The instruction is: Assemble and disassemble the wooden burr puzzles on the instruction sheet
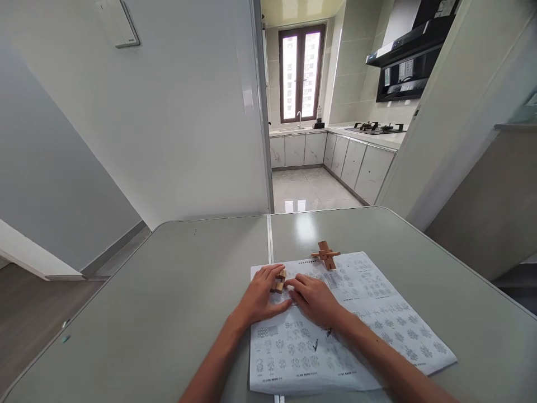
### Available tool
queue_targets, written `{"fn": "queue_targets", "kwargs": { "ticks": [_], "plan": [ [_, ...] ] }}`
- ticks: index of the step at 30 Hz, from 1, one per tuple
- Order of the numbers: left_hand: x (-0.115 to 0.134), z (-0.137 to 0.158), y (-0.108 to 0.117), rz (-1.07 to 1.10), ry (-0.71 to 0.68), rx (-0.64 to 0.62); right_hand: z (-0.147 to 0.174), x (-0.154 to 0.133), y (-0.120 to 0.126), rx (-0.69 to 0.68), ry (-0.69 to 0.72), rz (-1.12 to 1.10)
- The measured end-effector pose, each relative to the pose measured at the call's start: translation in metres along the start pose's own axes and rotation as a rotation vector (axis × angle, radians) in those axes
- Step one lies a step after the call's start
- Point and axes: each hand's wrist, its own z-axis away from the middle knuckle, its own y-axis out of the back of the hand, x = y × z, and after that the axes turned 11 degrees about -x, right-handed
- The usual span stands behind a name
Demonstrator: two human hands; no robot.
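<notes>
Small light and dark wooden puzzle blocks (279, 281) lie between my hands on the upper left of a printed paper sheet (302, 366). My left hand (262, 295) curves around their left side, fingers along the far edge and thumb reaching across in front. From the right, my right hand (315, 299) has its bent fingers at the blocks, the index fingertip touching their edge; the other fingertips are partly hidden. Behind my right hand, a reddish-brown wooden cross puzzle (326, 255), made of interlocked bars, stands at the sheet's top edge.
The sheet carries rows of assembly diagrams and lies on a grey-green table (201, 268) with a pale seam (269, 238). A tiny green scrap (65, 339) is near the left edge. Past the table, a doorway opens on a kitchen with a gas hob (375, 128).
</notes>
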Motion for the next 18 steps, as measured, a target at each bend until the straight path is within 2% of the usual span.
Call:
{"fn": "queue_targets", "kwargs": {
  "ticks": [8, 18],
  "plan": [
    [-0.010, -0.003, -0.007, -0.096, 0.121, 0.093, -0.001, 0.001, -0.003, -0.017, -0.021, -0.027],
    [-0.029, -0.002, -0.013, -0.220, 0.438, 0.290, -0.002, -0.005, 0.004, -0.024, -0.041, -0.075]
  ]
}}
